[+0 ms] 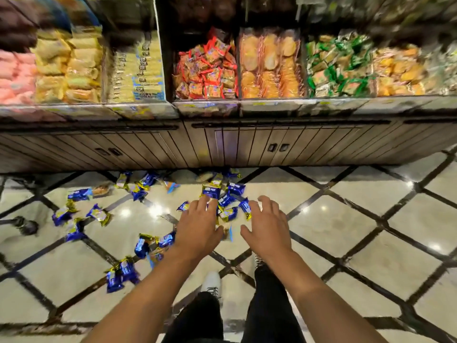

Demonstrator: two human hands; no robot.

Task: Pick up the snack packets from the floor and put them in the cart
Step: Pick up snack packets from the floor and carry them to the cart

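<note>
Blue packets point(223, 200) strewn on floor point(346, 219); display shelf point(222, 107) behind.

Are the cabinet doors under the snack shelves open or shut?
Shut: the cabinet doors lie flush, both handles side by side.

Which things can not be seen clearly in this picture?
- Cart: head view, only a dark wheel and bar at the left edge; the basket is cut off.
- Print on the blue packets: blurred and too small to read.
- Packets under the left hand: covered, count unknown.
- Right hand: whether it touches any packet is unclear.
- Upper shelves: dark and blurred.
</note>
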